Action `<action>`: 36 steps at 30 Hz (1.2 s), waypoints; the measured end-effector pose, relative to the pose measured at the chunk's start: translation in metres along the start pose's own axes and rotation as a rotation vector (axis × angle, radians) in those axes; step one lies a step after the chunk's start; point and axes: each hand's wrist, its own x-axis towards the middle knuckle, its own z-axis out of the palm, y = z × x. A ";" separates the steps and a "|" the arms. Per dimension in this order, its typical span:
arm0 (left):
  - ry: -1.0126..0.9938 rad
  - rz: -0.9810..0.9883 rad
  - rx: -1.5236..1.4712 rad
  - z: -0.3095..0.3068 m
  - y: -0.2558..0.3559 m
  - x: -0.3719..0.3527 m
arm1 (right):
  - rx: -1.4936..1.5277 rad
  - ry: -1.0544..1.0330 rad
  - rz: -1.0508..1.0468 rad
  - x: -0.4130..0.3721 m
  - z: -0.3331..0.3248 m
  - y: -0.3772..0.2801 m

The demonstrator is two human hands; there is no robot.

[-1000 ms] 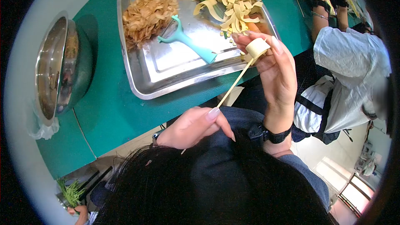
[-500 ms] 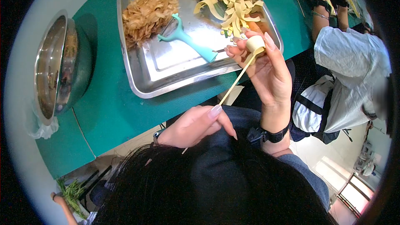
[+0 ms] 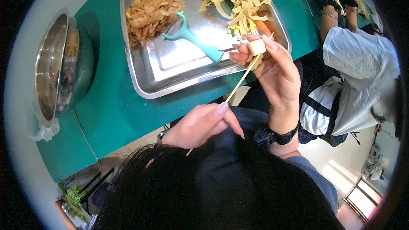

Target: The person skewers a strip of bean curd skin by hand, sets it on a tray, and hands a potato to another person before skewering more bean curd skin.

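Note:
My left hand pinches a thin wooden skewer between thumb and fingers, and the skewer's lower end shows beneath the hand. It slants up to a pale yellow rolled strip, which looks like tofu skin. My right hand holds this roll between thumb and fingertips, above the near right edge of a metal tray. A flap of the strip hangs below the roll, along the skewer. In the tray behind my fingers lie loose yellow strips and small yellow and green pieces.
A turquoise peeler lies in the tray beside a heap of thin brown flakes. On the left of the green table stands a metal bowl. Another person works at the right.
My right hand has tilted the roll, so its side faces up more and the flap now lies down along the skewer. My left hand has stayed nearly in place with its grip unchanged.

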 end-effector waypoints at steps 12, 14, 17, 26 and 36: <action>0.005 0.017 -0.040 -0.001 0.001 0.003 | 0.014 -0.005 0.031 0.000 0.002 0.006; 0.013 0.013 -0.053 0.001 0.003 0.003 | -0.002 -0.009 0.035 -0.002 0.005 0.006; 0.015 -0.006 -0.079 0.001 0.006 0.002 | 0.028 -0.023 0.040 -0.004 0.007 0.010; 0.073 0.061 -0.102 0.004 0.006 0.004 | -0.067 -0.050 0.103 -0.009 0.018 0.016; 0.174 0.147 -0.059 0.007 0.000 0.007 | 0.022 -0.086 0.234 -0.020 0.026 0.021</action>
